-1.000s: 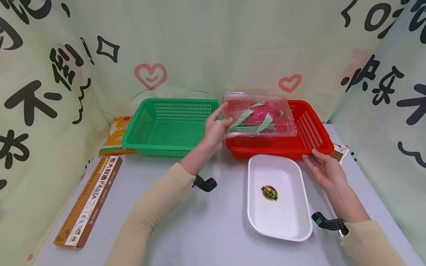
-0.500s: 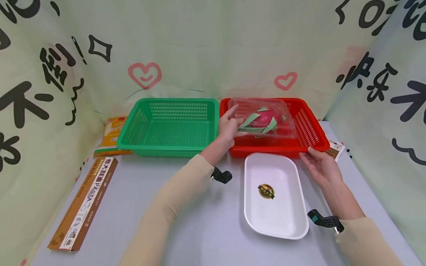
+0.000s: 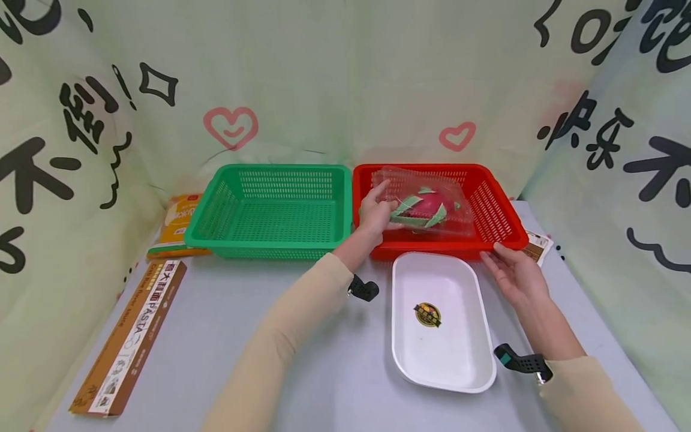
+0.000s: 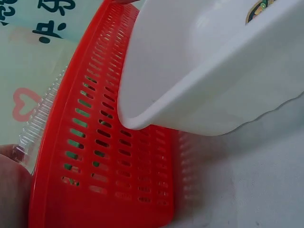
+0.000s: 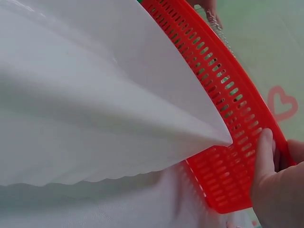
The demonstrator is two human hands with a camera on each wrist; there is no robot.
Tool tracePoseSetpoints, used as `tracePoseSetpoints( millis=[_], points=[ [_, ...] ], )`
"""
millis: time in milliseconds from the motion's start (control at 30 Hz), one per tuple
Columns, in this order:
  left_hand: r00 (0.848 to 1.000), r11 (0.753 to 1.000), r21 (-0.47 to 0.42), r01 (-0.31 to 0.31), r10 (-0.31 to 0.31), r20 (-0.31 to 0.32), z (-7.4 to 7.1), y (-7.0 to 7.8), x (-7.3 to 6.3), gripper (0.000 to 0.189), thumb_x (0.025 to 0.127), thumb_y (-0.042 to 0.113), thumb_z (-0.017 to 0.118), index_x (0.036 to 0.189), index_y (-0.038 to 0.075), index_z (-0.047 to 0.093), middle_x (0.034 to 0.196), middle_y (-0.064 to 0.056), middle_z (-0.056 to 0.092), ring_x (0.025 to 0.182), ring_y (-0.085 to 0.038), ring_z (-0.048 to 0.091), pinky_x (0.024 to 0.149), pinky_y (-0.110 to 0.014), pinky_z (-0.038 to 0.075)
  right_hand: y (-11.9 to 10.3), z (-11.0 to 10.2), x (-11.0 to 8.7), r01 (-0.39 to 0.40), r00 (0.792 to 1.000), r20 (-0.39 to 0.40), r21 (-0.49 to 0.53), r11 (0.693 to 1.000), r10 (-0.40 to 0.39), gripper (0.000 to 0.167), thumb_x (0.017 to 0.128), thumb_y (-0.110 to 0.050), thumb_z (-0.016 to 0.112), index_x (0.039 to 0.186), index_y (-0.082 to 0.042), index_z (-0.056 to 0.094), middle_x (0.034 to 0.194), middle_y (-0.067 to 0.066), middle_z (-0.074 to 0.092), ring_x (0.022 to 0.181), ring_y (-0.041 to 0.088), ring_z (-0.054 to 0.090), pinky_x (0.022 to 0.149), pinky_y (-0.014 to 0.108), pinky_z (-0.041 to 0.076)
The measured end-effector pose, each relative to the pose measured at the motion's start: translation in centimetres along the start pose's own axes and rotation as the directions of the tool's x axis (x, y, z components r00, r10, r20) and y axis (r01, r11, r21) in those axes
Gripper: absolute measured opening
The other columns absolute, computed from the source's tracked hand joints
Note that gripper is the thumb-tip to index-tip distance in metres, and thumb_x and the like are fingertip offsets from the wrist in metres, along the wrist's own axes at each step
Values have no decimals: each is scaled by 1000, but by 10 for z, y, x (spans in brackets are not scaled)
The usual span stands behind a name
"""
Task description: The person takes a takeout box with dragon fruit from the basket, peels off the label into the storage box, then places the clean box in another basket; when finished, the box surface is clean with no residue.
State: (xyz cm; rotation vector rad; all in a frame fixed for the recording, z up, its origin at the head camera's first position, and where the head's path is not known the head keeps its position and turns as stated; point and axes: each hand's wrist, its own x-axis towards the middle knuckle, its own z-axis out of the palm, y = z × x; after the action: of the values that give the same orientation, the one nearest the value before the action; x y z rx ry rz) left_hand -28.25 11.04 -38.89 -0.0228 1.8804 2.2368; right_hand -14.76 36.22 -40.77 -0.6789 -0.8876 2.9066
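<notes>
A clear plastic box holding a pink dragon fruit with green scales lies tilted inside the red basket. My left hand grips the box by its left side. In the left wrist view the box's ribbed edge shows beyond the basket rim, and only part of the left hand is visible. With my right hand I hold the basket's front right corner. In the right wrist view the right hand pinches the rim, thumb against the slotted wall.
Before the red basket stands a white tray with a round sticker. A green basket is to the left. A yellow packet lies behind a long pasta box. Another packet peeks out right of the red basket.
My left hand has moved right and lowered the plastic box from above the red basket's left part into it. The right hand has stayed at the basket's corner. The view has shifted slightly.
</notes>
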Motion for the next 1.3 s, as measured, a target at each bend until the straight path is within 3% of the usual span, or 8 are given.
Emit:
tracePoseSetpoints(
  millis=[300, 533, 667, 800, 933, 1133, 1233, 1300],
  points=[
    [997, 982, 184, 49, -60, 58, -4, 3, 3, 61, 102, 17, 53, 157, 30, 30, 151, -9, 43, 111, -26, 54, 87, -48, 60, 0, 2, 1, -10, 1000, -19, -40, 999, 9, 82, 91, -7, 69, 150, -44, 26, 121, -7, 65, 143, 13, 42, 102, 34, 52],
    [999, 925, 380, 28, -33, 7, 0, -1, 4, 68, 99, 15, 54, 159, 26, 23, 165, -7, 22, 152, -26, 19, 117, -50, 38, -1, 1, 1, -21, 999, -30, -36, 999, 20, 80, 90, -6, 70, 148, -44, 30, 117, -6, 67, 142, 13, 43, 101, 34, 53],
    [1000, 891, 454, 9, 5, -28, 2, -4, 3, 71, 96, 12, 55, 159, 23, 25, 168, -6, 13, 156, -24, 8, 118, -49, 37, 0, 2, 0, -15, 1000, -28, -59, 998, 13, 80, 90, -7, 70, 148, -44, 29, 120, -7, 66, 145, 12, 38, 101, 34, 52],
    [996, 858, 508, -76, 91, -4, 4, -4, 2, 69, 94, 12, 58, 157, 22, 29, 167, -4, 17, 156, -23, 12, 116, -47, 40, -1, 1, 0, -15, 999, -29, -56, 998, 13, 79, 90, -8, 70, 148, -44, 30, 120, -7, 65, 148, 12, 33, 101, 34, 53],
    [982, 827, 530, -185, 182, 58, 2, -3, -2, 62, 96, 13, 59, 153, 22, 37, 159, -1, 35, 146, -22, 34, 108, -43, 49, -2, 0, 1, -26, 999, -30, -44, 999, 24, 77, 89, -8, 71, 147, -43, 33, 120, -7, 66, 150, 10, 29, 101, 34, 53],
    [976, 840, 498, -217, 194, 99, -4, 1, -11, 58, 97, 14, 59, 151, 27, 41, 147, 0, 51, 126, -20, 51, 95, -37, 57, -4, -1, 0, -27, 999, -28, -163, 986, 22, 76, 90, -14, 71, 147, -41, 29, 115, -8, 68, 136, 10, 48, 96, 33, 56],
    [974, 835, 501, -227, 189, 125, -9, 4, -17, 57, 98, 17, 59, 150, 30, 42, 148, 0, 50, 128, -21, 50, 95, -37, 57, -4, 0, -2, -17, 998, -65, -323, 946, -4, 69, 88, -24, 74, 143, -37, 36, 106, -9, 71, 109, 10, 67, 87, 32, 60],
    [970, 827, 509, -240, 193, 145, -13, 7, -21, 56, 98, 18, 60, 150, 32, 43, 148, 1, 50, 130, -20, 50, 97, -37, 56, -4, 2, -3, -22, 994, -106, -449, 893, -29, 62, 85, -34, 77, 137, -33, 43, 99, -9, 72, 94, 10, 71, 81, 31, 61]
  ],
)
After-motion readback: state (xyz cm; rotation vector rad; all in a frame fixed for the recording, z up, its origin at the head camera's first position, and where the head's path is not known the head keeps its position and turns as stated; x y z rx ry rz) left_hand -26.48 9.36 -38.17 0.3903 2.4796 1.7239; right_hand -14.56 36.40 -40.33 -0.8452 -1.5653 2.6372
